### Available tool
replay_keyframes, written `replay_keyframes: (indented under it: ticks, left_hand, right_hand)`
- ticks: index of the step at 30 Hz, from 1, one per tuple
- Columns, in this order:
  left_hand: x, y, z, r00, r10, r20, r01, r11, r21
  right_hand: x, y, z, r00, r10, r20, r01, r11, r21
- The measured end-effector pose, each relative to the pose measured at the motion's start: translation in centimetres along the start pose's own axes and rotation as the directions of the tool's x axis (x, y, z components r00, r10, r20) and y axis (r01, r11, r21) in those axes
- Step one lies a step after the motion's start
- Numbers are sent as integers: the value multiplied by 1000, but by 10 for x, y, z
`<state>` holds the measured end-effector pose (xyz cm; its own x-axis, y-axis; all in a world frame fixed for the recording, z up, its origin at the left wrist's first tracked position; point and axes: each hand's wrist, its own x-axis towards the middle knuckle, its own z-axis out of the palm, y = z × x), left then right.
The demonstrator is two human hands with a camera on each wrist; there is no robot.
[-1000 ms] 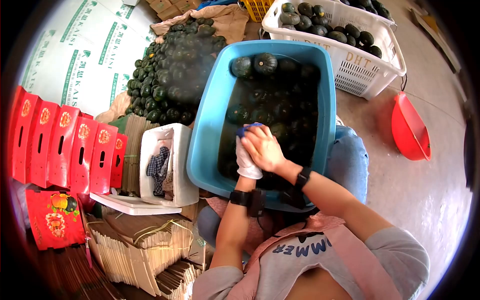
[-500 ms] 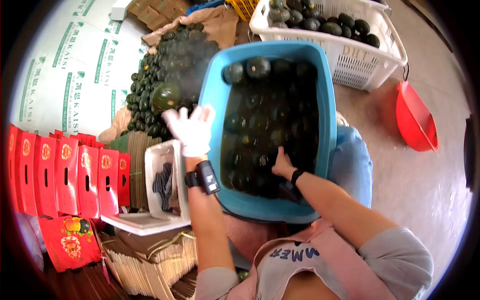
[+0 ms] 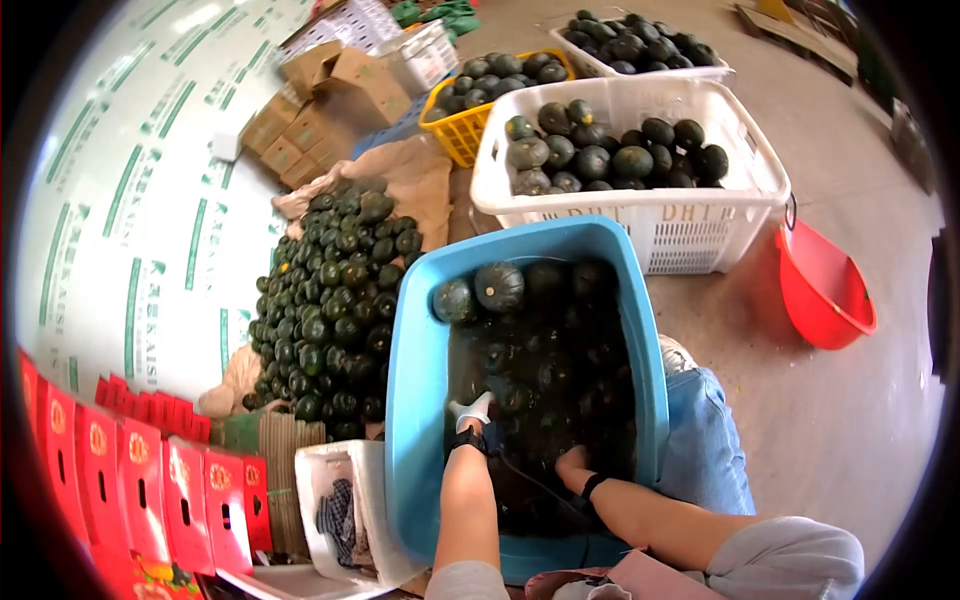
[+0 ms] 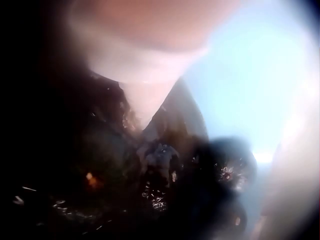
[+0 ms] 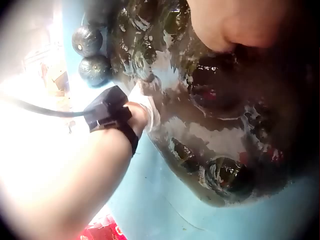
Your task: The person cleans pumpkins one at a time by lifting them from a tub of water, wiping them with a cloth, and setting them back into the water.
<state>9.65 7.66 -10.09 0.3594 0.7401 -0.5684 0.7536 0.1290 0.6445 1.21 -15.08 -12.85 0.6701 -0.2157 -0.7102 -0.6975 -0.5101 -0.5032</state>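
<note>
Dark green squashes float and lie in murky water inside a blue tub. The white-gloved left hand dips into the water near the tub's left side; its fingers are mostly under the surface, and whether they hold anything is hidden. To its right the bare right hand is in the water too, its fingers out of sight below. In the left wrist view the glove enters dark water beside squashes. The right wrist view shows the right hand at the water surface, fingertips hidden.
Squashes are heaped on cloth left of the tub. Behind it stand a white crate and a yellow basket of squashes. A foam box and red cartons are at left, a red basin at right.
The hands were together over the tub, then parted. The left hand swung out to the left and has come back into the water; the right hand has sunk deeper. The head view has tilted up.
</note>
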Motion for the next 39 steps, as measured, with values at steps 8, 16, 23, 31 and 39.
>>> replay_keyframes:
  ticks: [8,16,23,31,39]
  left_hand:
    - [-147,23,-89,950,67,305,170,710,-683]
    - [-257,-9,-105,709,384,592,417,449,-791]
    - [-274,-17,-73,289,779,557,889,-2,-458]
    - [-309,3,-87,767,556,320,213,249,-945]
    - [-255,4,-79,866,434,249,178,197,-964]
  right_hand:
    - [-74,-70,-82,784,-621,15,618,776,-127]
    - [-151,-104,-133,292,-840,457,424,542,725]
    - [-179,-107,-165,-45,-899,437,996,-76,-53]
    - [-127,-106,-129,533,-521,667,-193,692,695]
    - [-155,-72,-121,197,-964,180,706,267,656]
